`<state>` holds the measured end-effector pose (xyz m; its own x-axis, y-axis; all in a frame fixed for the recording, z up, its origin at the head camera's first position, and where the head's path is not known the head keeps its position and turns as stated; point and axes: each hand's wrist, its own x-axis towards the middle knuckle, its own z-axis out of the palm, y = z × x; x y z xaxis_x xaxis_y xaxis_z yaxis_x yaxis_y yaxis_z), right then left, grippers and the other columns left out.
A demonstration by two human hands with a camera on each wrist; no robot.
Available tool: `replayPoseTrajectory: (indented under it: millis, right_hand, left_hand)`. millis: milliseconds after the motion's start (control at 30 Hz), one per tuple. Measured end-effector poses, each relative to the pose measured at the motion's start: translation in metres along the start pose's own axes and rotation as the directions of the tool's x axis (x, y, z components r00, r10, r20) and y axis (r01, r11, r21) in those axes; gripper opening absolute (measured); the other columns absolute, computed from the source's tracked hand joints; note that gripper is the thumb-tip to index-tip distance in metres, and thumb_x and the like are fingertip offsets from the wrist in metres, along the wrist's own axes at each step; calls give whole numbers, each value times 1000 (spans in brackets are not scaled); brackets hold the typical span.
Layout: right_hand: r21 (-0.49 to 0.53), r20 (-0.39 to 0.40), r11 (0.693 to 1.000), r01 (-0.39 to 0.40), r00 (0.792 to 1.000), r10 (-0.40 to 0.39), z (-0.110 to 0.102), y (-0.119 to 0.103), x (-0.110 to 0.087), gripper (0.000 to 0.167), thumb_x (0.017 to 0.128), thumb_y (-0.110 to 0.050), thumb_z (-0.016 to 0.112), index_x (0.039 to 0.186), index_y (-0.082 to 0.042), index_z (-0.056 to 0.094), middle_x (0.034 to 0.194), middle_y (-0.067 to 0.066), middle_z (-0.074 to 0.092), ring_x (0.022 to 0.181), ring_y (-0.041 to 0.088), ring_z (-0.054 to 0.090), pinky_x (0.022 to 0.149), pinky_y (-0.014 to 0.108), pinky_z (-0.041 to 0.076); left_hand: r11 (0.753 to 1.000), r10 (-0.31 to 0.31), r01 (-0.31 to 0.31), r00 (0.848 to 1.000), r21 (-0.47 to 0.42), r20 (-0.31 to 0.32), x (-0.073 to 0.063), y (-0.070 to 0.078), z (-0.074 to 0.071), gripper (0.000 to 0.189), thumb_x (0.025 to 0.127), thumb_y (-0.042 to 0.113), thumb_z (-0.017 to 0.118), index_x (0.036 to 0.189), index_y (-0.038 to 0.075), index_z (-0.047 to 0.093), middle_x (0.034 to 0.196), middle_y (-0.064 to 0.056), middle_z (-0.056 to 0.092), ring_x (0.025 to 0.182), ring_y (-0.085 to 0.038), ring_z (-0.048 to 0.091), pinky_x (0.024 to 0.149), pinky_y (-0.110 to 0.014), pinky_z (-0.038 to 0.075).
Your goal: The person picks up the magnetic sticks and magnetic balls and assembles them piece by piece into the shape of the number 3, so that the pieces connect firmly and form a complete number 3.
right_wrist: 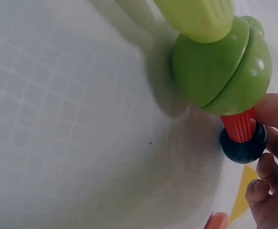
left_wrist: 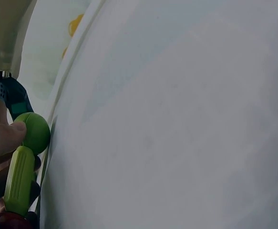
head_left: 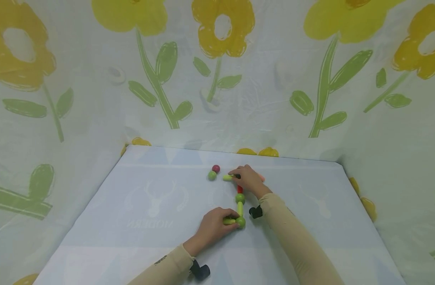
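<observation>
My left hand (head_left: 214, 225) holds the near end of a stick-and-ball toy. Its thumb presses a green ball (left_wrist: 36, 133), and a yellow-green rod (left_wrist: 19, 181) lies along the fingers, with a dark red ball (left_wrist: 12, 220) at its other end. From the near ball another yellow-green rod (head_left: 240, 209) leads to a second green ball (right_wrist: 222, 67). A red rod (right_wrist: 239, 125) joins that ball to a dark blue ball (right_wrist: 243, 144), which my right hand (head_left: 250, 179) grips at the far end. Beside those fingertips a short yellow-green rod (head_left: 227, 178) points left.
Left of the right hand, a loose dark red ball (head_left: 216, 169) and a green ball (head_left: 212, 175) lie together. A salmon rod (right_wrist: 217, 221) lies just beyond the right hand. The pale table (head_left: 114, 213) meets flower-printed curtains (head_left: 260, 99) at its back and sides.
</observation>
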<state>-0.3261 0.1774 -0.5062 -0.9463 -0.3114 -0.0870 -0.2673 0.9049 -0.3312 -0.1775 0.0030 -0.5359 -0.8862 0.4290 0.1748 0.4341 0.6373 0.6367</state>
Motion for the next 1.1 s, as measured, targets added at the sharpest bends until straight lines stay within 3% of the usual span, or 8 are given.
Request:
replayPoseTrajectory:
  millis: [300, 533, 800, 1100]
  right_hand:
    - [116, -2, 992, -40, 999, 41, 2, 6, -2, 32, 95, -29, 62, 126, -27, 66, 125, 2, 59, 111, 20, 55, 103, 41, 46]
    - [251, -32, 962, -110, 992, 122, 6, 17, -10, 36, 93, -33, 62, 128, -25, 61, 121, 6, 56, 94, 20, 55, 80, 33, 51]
    - [384, 4, 909, -163, 985, 175, 9, 27, -14, 30, 94, -34, 63, 123, -26, 61, 116, 3, 64, 104, 22, 59, 82, 35, 54]
    - [396, 16, 904, -162, 985, 169, 8, 32, -18, 31, 94, -33, 63, 125, -26, 62, 117, 3, 64, 103, 21, 58, 72, 29, 53]
  left_hand:
    - [1000, -2, 2, 1000, 3, -7, 0, 1, -1, 24, 83, 41, 76, 105, 31, 74, 89, 19, 68, 72, 1, 48, 66, -17, 39]
    - [1000, -25, 25, 1000, 6, 15, 0, 1, 0, 25, 84, 43, 75, 106, 33, 73, 88, 20, 66, 73, 1, 48, 67, -17, 39]
    - [1000, -23, 23, 1000, 6, 14, 0, 2, -1, 25, 84, 44, 75, 106, 33, 73, 89, 20, 67, 73, 1, 48, 67, -17, 39]
    - [1000, -15, 16, 1000, -10, 22, 0, 6, 0, 25, 84, 42, 75, 107, 31, 73, 89, 19, 68, 73, 1, 48, 67, -17, 40]
